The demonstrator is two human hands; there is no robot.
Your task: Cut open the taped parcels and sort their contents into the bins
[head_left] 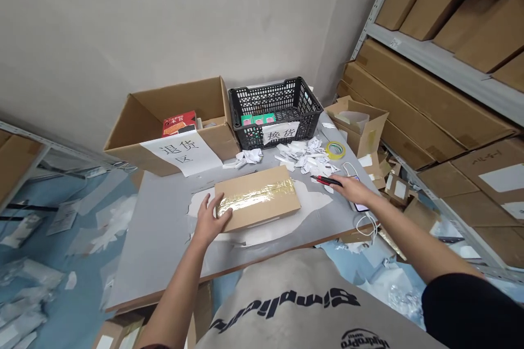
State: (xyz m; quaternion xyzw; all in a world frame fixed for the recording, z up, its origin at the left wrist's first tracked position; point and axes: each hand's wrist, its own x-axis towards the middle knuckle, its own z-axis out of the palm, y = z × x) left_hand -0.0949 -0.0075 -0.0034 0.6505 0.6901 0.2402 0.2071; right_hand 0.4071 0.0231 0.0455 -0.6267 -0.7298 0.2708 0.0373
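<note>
Okay, your left fingers (213,208) spread, bracing near-left edge of taped cardboard parcel (257,199) mid-bench (164,234); your right fingers (339,184) loosely spread, tips just touching red utility knife (323,180), beside phone (360,207).

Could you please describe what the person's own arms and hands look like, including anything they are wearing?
The left hand and the right hand are bare, without gloves. A black short sleeve covers the right upper arm. Across the chest is a grey garment with black printed lettering, which reads upside down from this head view.
</note>
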